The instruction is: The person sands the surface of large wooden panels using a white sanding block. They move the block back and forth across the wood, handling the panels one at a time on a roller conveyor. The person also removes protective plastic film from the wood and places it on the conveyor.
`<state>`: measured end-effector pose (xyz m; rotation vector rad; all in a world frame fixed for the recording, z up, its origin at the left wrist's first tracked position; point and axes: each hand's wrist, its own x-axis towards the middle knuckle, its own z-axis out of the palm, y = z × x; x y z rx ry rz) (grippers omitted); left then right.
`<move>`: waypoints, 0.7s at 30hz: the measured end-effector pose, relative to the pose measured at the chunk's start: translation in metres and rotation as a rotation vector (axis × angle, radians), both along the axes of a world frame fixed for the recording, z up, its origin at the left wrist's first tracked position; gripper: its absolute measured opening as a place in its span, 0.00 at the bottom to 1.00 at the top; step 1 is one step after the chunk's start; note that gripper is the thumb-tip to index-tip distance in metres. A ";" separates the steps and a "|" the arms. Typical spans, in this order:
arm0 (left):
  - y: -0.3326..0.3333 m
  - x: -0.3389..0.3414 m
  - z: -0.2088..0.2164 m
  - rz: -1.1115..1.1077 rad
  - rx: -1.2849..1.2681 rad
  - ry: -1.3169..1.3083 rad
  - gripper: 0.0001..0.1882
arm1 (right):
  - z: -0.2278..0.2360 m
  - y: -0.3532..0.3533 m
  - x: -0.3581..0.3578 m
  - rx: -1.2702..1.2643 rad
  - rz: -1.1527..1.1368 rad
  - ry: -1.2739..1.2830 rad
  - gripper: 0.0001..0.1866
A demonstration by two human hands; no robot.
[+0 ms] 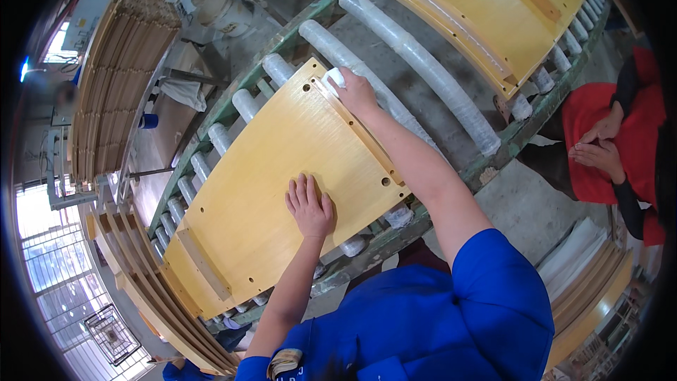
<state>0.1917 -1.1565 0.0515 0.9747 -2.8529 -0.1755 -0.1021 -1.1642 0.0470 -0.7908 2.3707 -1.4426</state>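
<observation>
A yellow-varnished wooden panel (247, 176) with drilled holes lies on a roller conveyor in front of me. My left hand (310, 206) rests palm down on the panel's face, fingers spread. At the panel's far corner, my right hand (357, 95) grips a small white wad (334, 79), which looks like folded cloth or a pad. The wad touches the panel by the end of a raised wooden strip (367, 137) that runs along its right end. A second strip (203, 262) crosses the panel near its left end. My right fingertips partly hide the wad.
Plastic-wrapped rollers (395, 42) sit in a green frame (211, 116). A second yellow panel (501, 21) lies farther along. A person in a red apron (599, 127) stands at right, hands together. Stacked boards (123, 85) stand at left, curved boards (141, 275) nearer.
</observation>
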 end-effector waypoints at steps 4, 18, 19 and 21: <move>-0.002 0.001 -0.003 -0.010 -0.002 0.026 0.29 | 0.004 0.015 0.004 0.033 0.046 -0.022 0.20; 0.001 -0.003 0.009 0.019 0.027 -0.023 0.29 | -0.003 -0.010 -0.025 -0.271 -0.094 -0.150 0.20; 0.001 -0.002 0.010 0.025 0.030 -0.023 0.29 | -0.001 -0.016 -0.027 -0.223 -0.081 -0.103 0.22; 0.001 -0.001 0.010 0.029 0.029 -0.015 0.29 | 0.003 -0.029 -0.033 -0.096 -0.052 -0.030 0.23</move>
